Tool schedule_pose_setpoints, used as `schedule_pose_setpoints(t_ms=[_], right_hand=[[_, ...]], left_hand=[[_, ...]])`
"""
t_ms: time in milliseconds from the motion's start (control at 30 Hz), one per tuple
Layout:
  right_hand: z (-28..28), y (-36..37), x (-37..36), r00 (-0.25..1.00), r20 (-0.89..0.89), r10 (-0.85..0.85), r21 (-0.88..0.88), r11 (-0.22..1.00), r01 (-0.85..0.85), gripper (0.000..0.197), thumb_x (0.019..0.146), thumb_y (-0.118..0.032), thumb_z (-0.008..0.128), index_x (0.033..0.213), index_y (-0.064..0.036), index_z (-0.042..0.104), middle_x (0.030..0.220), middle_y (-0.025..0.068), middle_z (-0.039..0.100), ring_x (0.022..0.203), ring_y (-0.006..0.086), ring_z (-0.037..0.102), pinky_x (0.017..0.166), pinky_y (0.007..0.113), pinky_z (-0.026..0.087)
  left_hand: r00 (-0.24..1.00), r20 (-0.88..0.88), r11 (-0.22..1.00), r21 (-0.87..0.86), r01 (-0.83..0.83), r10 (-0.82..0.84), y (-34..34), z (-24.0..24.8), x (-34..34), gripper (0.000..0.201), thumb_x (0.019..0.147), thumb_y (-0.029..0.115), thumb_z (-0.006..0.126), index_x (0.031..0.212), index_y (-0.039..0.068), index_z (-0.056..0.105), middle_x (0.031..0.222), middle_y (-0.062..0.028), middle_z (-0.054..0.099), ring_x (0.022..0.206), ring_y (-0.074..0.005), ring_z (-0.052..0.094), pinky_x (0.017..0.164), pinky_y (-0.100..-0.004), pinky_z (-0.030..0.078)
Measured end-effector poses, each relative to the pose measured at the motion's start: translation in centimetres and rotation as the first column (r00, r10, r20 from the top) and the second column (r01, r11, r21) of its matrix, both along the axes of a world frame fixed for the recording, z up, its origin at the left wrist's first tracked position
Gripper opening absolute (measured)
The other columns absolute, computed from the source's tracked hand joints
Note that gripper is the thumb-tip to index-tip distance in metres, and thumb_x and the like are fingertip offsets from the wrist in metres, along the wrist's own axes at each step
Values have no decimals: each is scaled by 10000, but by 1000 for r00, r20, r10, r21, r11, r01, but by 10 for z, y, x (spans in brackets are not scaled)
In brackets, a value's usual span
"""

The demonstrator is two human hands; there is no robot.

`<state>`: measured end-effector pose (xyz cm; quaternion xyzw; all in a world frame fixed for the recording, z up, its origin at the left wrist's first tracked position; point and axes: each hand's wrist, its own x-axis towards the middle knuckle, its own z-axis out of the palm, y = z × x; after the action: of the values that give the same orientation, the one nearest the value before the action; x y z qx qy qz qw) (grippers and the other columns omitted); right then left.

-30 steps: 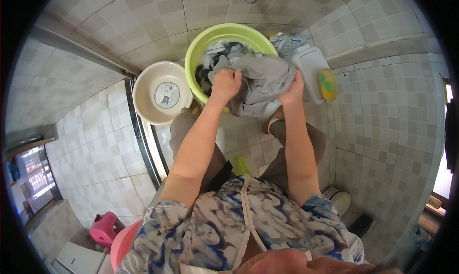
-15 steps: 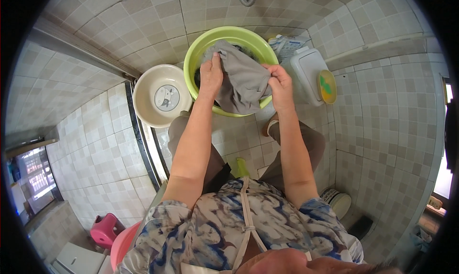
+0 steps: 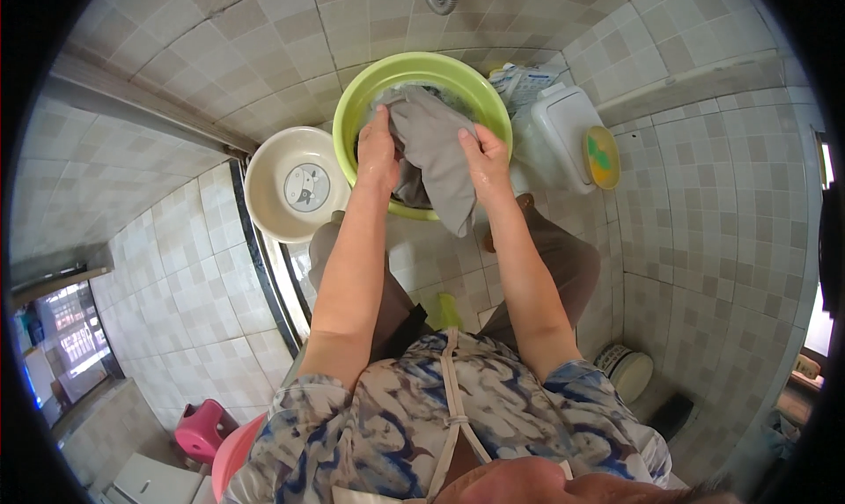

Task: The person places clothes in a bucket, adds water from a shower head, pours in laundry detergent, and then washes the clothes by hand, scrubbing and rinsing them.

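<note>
A grey piece of cloth [image 3: 433, 143], which looks like a garment, is stretched between my two hands over a lime-green basin [image 3: 352, 108]. My left hand [image 3: 378, 154] grips its left side, thumb on top. On the right edge my right hand [image 3: 487, 161] pinches the fabric between thumb and fingers. One corner of the cloth hangs over the basin's near rim. Beneath it, dark wet fabric and some suds show inside the basin; the rest of the contents is hidden.
A cream basin [image 3: 264, 191] with a cow picture stands left of the green one. To the right are a white lidded bin [image 3: 563, 134], a small yellow dish [image 3: 602, 158] and a plastic package [image 3: 524, 86]. A pink stool [image 3: 201, 429] is behind at left, a round tub [image 3: 629, 374] at right.
My right hand has moved left, closer to my left hand, so the cloth is less spread. Its near corner now droops lower over the basin's rim.
</note>
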<state>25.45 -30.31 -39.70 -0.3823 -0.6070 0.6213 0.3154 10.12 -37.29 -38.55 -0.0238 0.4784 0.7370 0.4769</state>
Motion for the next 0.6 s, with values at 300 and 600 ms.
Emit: schedule_pose_setpoints(t_ms=[300, 600], right_hand=[[6, 65, 69, 917, 383, -113, 338, 941, -25, 227, 864, -249, 559, 898, -39, 637, 697, 139, 629, 626, 274, 603, 606, 353, 471], [-9, 243, 267, 403, 722, -563, 672, 710, -211, 272, 779, -123, 590, 1038, -41, 591, 952, 192, 622, 815, 393, 591, 728, 419, 495]], left_hand=[[955, 297, 992, -112, 56, -20, 25, 9, 35, 652, 923, 531, 376, 1324, 17, 381, 1290, -143, 475, 1123, -287, 519, 941, -462, 438], [946, 278, 984, 102, 146, -169, 66, 5, 73, 529, 959, 420, 369, 1325, 40, 401, 1302, -109, 478, 1170, -269, 482, 1002, -431, 388]])
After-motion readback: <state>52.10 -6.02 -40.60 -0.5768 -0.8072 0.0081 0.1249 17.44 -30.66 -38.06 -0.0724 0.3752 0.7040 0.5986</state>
